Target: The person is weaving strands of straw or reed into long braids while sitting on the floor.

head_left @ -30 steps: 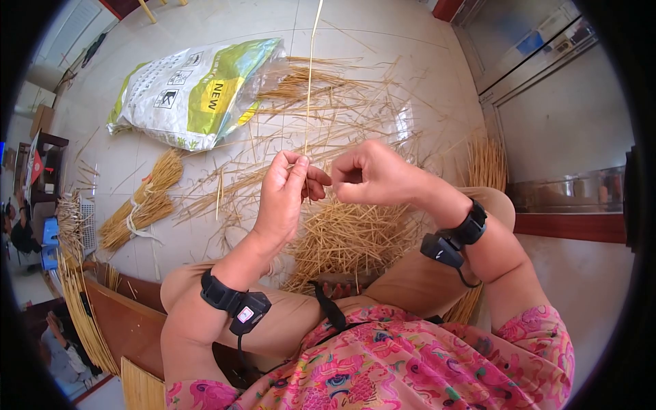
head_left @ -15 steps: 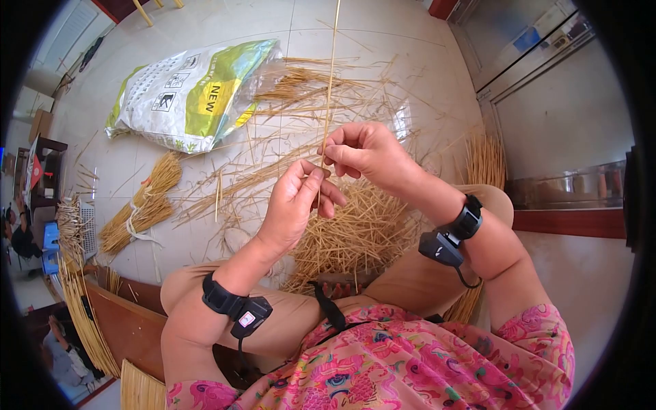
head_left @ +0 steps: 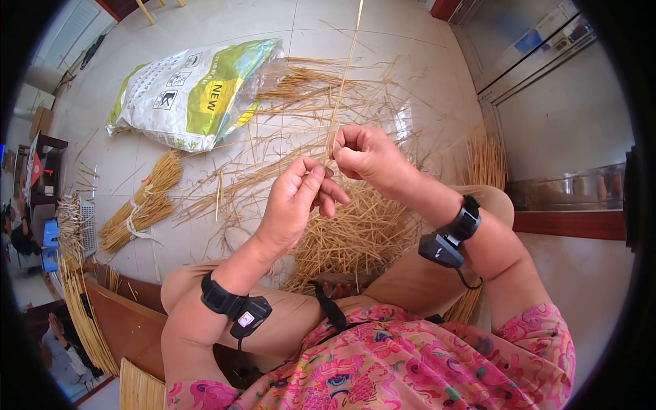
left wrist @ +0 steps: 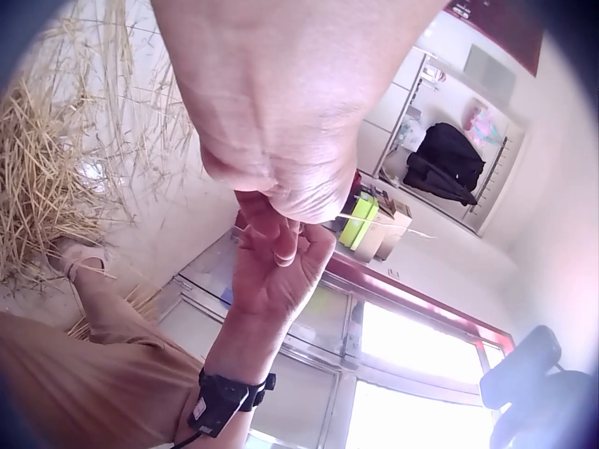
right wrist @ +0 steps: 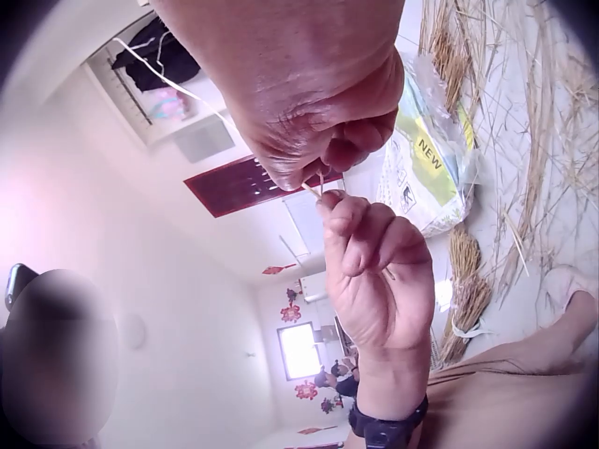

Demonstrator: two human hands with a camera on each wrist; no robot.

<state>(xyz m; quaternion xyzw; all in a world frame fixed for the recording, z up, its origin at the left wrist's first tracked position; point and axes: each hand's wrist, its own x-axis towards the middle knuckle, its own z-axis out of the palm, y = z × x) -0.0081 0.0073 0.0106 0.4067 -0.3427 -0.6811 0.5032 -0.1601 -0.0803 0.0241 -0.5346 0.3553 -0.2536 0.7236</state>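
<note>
A long thin straw stalk (head_left: 351,51) rises from between the two hands toward the top edge of the head view. My left hand (head_left: 297,198) pinches its lower end between thumb and index finger, the other fingers loosely bent. Just above and to the right, my right hand (head_left: 372,158) pinches the stalk close to the left fingertips, its fingers curled in. In the right wrist view the left hand (right wrist: 379,271) meets the right fingertips, with a short bit of pale straw showing between them. Below the hands lies a heap of cut straw (head_left: 355,236).
A white and green bag (head_left: 167,96) with straw at its mouth lies on the tiled floor (head_left: 266,17). Tied straw bundles (head_left: 143,205) are at the left. Loose stalks spread beyond the hands. Another straw bundle (head_left: 486,164) stands by the metal cabinet (head_left: 567,116) at right.
My right hand, apart from the stalk a second ago, has come to it and pinches it beside the left fingertips. Left hand and stalk have shifted slightly right.
</note>
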